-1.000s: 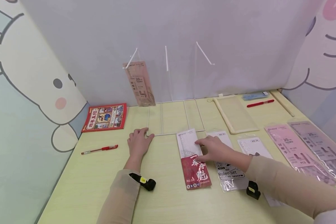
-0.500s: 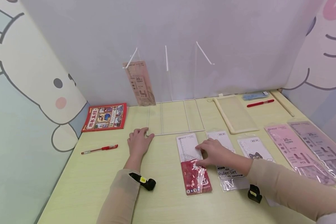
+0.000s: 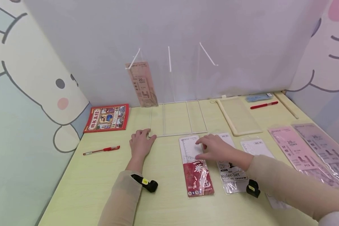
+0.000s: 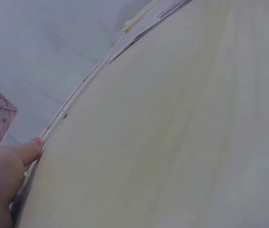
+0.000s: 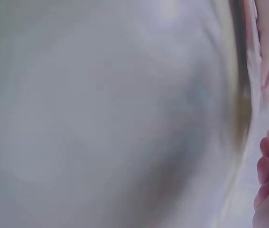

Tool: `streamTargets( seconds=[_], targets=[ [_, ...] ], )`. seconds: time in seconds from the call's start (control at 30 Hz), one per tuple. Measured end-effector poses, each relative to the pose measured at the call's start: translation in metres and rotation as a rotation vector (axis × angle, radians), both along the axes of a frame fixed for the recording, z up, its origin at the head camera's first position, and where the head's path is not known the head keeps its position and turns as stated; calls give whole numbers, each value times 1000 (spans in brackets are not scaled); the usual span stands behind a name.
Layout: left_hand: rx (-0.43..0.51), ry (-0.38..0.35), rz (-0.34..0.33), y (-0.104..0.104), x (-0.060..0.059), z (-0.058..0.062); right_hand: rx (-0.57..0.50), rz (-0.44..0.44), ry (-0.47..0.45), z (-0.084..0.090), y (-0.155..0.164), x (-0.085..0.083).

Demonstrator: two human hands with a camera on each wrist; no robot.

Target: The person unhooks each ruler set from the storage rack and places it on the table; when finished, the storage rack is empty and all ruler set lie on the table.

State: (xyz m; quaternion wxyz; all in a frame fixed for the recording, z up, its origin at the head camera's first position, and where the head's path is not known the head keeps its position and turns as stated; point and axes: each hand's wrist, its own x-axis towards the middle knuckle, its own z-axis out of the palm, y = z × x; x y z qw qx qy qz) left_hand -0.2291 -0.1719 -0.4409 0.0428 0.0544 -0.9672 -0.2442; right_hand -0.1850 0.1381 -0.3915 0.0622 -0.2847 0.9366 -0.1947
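My left hand [image 3: 141, 142] holds the front left corner of a white wire display rack [image 3: 169, 59], thumb and index finger at the bar. In the left wrist view, the thumb [image 4: 31, 148] lies against that bar. A pink ruler set pack [image 3: 144, 84] hangs from the rack's left hook. My right hand [image 3: 218, 149] hovers over the right edge of a red-and-white ruler set pack [image 3: 196, 179], thumb and index finger apart. Whether a fingertip touches the pack is unclear. Partly under this hand lies a white ruler set pack [image 3: 233, 180].
Further right lie another white pack [image 3: 255, 146], a pink pack [image 3: 291, 144] and a greyish-purple pack [image 3: 322, 144]. Behind them are a mesh pouch [image 3: 238, 116], a red pen [image 3: 264, 105] and a blue packet [image 3: 258, 97]. On the left lie a red booklet [image 3: 107, 117] and another pen [image 3: 101, 150].
The red-and-white pack slid slightly toward the front edge under my right hand, which has since loosened its fingers from it. My left hand stays at the rack's corner.
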Motion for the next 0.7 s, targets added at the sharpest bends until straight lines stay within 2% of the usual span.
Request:
streamTargets(
  seconds=[0.17,0.3,0.47,0.7],
  targets=[
    [-17,17,-3,-1,-1,1,-86,50,-4,19,-19,-34],
    [-4,10,-7,-1,0,1,-98,78,34,28,-36,-62],
    [3,1,-1,1,1,0,-73,36,98,35,-59,-93],
    [-17,-14,7,0,-1,0,-149,-24,84,51,-92,-127]
  ],
)
